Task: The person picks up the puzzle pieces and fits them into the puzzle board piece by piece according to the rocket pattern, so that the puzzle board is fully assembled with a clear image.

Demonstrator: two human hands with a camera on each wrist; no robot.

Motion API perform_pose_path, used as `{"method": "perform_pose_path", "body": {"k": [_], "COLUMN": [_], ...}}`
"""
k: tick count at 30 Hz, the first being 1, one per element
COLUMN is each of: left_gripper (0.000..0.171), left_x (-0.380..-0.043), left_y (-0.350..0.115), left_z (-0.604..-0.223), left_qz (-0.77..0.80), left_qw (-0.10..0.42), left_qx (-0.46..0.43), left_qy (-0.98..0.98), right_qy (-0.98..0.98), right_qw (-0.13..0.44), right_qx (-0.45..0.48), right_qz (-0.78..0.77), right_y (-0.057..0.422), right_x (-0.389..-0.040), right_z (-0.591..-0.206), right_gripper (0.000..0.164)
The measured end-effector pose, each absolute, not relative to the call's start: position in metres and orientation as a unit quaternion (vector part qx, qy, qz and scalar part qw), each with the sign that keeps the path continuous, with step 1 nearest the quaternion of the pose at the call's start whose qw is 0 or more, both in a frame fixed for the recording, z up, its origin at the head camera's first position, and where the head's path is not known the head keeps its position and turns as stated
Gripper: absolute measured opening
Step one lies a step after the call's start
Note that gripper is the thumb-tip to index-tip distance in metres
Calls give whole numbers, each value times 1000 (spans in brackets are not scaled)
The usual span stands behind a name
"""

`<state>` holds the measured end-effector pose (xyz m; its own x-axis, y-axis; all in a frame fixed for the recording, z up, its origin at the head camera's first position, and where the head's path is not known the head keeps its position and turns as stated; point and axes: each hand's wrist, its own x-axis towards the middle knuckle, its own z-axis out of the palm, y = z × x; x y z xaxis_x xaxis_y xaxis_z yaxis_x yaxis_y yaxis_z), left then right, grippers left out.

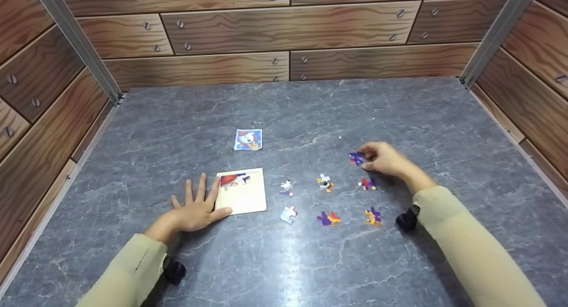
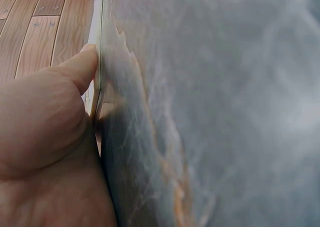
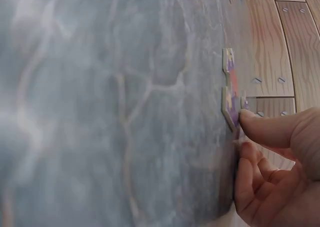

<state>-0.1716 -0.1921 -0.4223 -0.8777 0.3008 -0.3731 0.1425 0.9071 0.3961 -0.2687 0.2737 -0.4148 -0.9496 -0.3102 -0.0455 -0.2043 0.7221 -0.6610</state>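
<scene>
I see the left hand (image 1: 195,213) spread on the board (image 1: 246,198); the right hand (image 1: 383,159) pinches a puzzle piece (image 1: 355,159) edgewise, so it could slip.

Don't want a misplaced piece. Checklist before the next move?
1. Left hand on puzzle board: ok, thumb over its near corner.
2. Right hand at purple jigsaw piece: ok.
3. Firm pinch on that piece: cannot tell.
4. Bare space on board: ok, most of it.
5. Picture card uncovered: ok, beyond the board.
6. Purple piece over board: not ok, off to its right.
</scene>
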Motion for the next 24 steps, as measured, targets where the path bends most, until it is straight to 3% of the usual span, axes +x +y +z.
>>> {"method": "perform_pose_path", "body": {"k": [24], "left_gripper": [91], "left_x": [-172], "left_y": [-192], "left_z": [-423], "left_qz": [178], "left_qw": [223], "left_qx": [114], "left_qy": [952], "right_qy": [934], "right_qw": [96], "right_qx": [-128], "right_qz": [-320], "right_y": [269], "right_x": [-274], "right_z": [-414], "right_gripper": [30]}}
